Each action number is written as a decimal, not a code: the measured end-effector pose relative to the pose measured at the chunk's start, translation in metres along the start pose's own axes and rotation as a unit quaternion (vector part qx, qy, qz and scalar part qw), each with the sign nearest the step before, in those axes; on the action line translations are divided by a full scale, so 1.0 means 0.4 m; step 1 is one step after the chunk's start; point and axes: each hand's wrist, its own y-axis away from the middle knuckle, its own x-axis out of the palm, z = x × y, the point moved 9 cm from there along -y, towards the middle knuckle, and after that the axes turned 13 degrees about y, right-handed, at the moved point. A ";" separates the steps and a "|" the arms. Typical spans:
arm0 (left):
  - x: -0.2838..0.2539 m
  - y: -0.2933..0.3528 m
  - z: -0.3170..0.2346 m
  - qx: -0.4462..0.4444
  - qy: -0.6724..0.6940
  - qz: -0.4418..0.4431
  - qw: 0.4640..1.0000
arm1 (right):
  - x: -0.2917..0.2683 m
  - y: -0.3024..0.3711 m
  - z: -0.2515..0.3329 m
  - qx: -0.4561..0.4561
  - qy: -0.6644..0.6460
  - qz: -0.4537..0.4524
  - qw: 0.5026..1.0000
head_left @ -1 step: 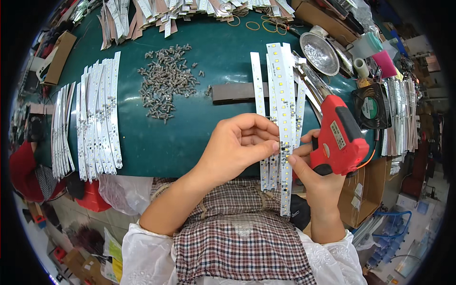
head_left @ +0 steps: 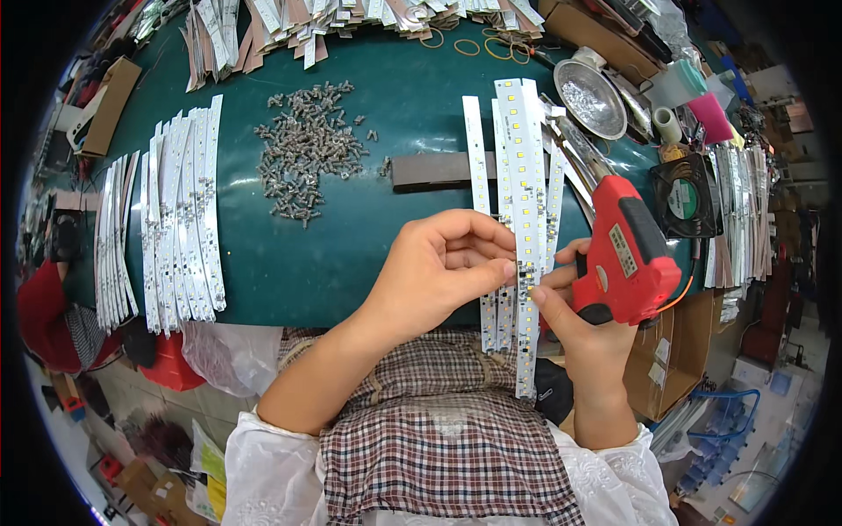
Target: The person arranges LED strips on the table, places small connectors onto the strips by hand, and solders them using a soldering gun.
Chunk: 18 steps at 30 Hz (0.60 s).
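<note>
Work surface: dark green table (head_left: 351, 254), crowded. A loose heap of small grey screw-like parts (head_left: 307, 149) lies left of centre, too many to count. A dark flat bar (head_left: 430, 171) lies just right of the heap, its right end running under the white strips. Far left: a fanned row of white strips (head_left: 180, 219), more than ten, exact count unclear. Along the far edge, a jumbled pile of further strips (head_left: 351, 22) and several rubber bands (head_left: 478, 44). Right side: one shiny metal bowl (head_left: 589, 96), one black square fan (head_left: 688, 197), one pink block (head_left: 710, 118).

Left hand (head_left: 438, 267): fingers pinched together on a long white LED strip (head_left: 526, 228), which lies lengthwise among about four like strips and overhangs the near table edge above a checked cloth (head_left: 438, 421).

Right hand (head_left: 588, 324): closed around the handle of one red tool (head_left: 627, 254), thumb tip touching the same strip.
</note>
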 end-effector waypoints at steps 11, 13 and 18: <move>-0.009 -0.002 0.011 -0.020 0.019 -0.008 1.000 | 0.013 0.013 0.007 -0.039 0.016 -0.013 0.999; -0.009 -0.001 0.009 -0.017 0.004 -0.015 1.000 | 0.015 0.017 0.007 -0.048 0.040 -0.003 0.998; -0.011 0.000 0.005 -0.014 -0.033 -0.027 0.999 | 0.014 0.021 0.011 -0.098 0.087 -0.028 0.991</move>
